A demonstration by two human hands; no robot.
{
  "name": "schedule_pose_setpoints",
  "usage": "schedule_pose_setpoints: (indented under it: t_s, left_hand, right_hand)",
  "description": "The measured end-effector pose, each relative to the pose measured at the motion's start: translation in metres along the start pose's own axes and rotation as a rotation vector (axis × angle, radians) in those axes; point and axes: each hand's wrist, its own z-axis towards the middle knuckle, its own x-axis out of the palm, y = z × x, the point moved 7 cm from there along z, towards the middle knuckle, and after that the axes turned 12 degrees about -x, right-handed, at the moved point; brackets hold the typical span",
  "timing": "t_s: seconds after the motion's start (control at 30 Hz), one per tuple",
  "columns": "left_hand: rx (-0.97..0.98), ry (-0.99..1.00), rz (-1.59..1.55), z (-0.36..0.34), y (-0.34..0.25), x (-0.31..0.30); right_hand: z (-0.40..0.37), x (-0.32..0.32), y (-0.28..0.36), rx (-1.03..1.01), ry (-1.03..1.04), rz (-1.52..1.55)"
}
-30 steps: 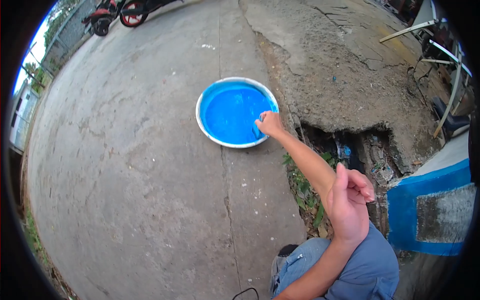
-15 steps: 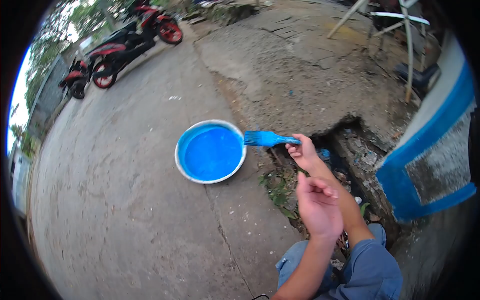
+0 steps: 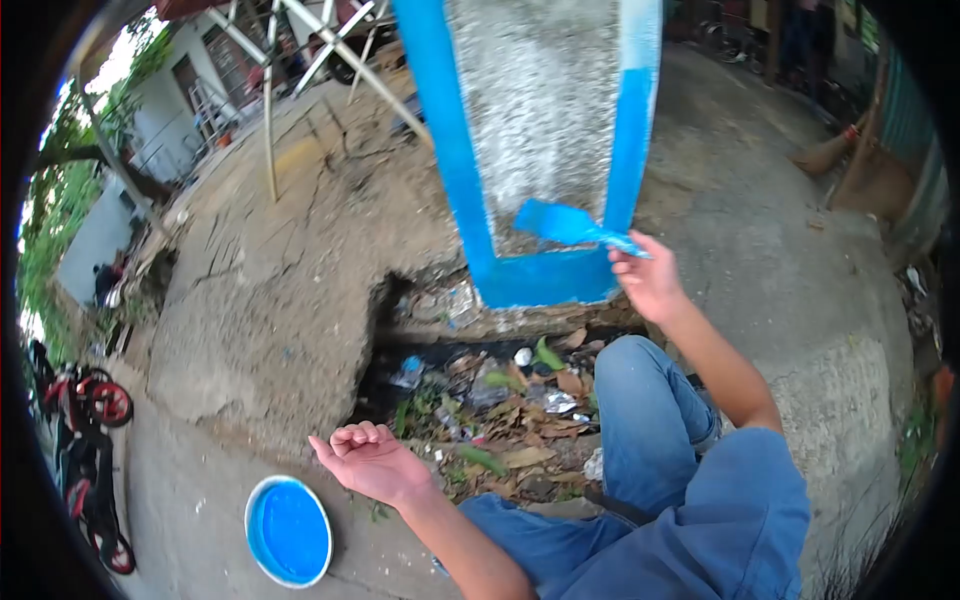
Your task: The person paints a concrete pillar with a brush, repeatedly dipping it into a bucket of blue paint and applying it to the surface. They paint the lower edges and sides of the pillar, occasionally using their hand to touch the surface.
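My right hand grips the thin handle of a blue-coated paintbrush, its bristles pointing left. In this view the brush overlaps the lower part of a rough grey pillar edged with a blue painted border. Palm up over the ground, my left hand is empty, its fingers loosely curled and the thumb held apart. Below and left of it, a round basin of bright blue paint stands on the concrete.
A ditch with dry leaves and litter runs between my knees and the pillar. Cracked concrete lies to the left. White metal legs stand behind it, and red-and-black motorbikes are parked at the far left.
The view has swung right toward the pillar. My right hand has carried the brush from beside the basin's rim to in front of the pillar. The left hand is now well apart from the right.
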Motion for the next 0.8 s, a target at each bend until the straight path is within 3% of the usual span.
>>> schedule_pose_setpoints:
  t_s: [0.13, 0.17, 0.23, 0.27, 0.33, 0.37, 0.4, 0.43, 0.47, 0.53, 0.6, 0.67, 0.77, 0.8]
  left_hand:
    - [-0.094, 0.136, 0.144, -0.012, 0.076, 0.033]
    - [-0.14, 0.145, 0.197, -0.016, 0.099, 0.041]
    - [-0.193, 0.172, 0.329, -0.029, 0.136, 0.054]
    - [-0.192, 0.167, 0.315, -0.035, 0.149, 0.059]
    - [-0.303, 0.19, 0.407, -0.051, 0.18, 0.065]
    - [-0.288, 0.148, 0.477, -0.06, 0.187, 0.069]
    - [-0.292, 0.132, 0.466, -0.066, 0.197, 0.072]
    - [-0.195, 0.157, 0.618, -0.071, 0.2, 0.079]
    - [-0.096, 0.181, 0.77, -0.077, 0.204, 0.086]
    - [-0.044, 0.169, 0.773, -0.084, 0.217, 0.093]
    - [0.115, 0.265, 0.929, -0.092, 0.233, 0.109]
    - [0.154, 0.247, 0.926, -0.1, 0.254, 0.131]
    - [0.345, 0.527, 1.227, -0.106, 0.288, 0.176]
    - [0.34, 0.516, 1.217, -0.103, 0.298, 0.184]
  right_hand:
    - [-0.006, -0.062, 0.125, -0.27, -0.187, -0.245]
    - [-0.004, -0.072, 0.147, -0.275, -0.19, -0.26]
    - [0.005, -0.074, 0.199, -0.512, -0.127, -0.651]
    - [0.014, -0.072, 0.215, -0.516, -0.116, -0.661]
    - [0.025, -0.044, 0.253, -0.75, 0.078, -1.03]
    - [0.031, -0.035, 0.267, -0.745, 0.092, -1.041]
    - [0.031, -0.009, 0.282, -0.913, 0.223, -1.247]
    - [0.03, 0.017, 0.292, -1.082, 0.367, -1.447]
    - [0.038, 0.03, 0.305, -1.076, 0.388, -1.457]
    - [0.027, 0.076, 0.314, -1.54, 0.802, -1.652]
    - [0.036, 0.098, 0.331, -1.546, 0.937, -1.668]
    - [0.047, 0.116, 0.352, -1.576, 1.062, -1.68]
    - [0.062, 0.129, 0.369, -1.51, 1.168, -1.749]
    - [0.065, 0.133, 0.372, -1.518, 1.212, -1.743]
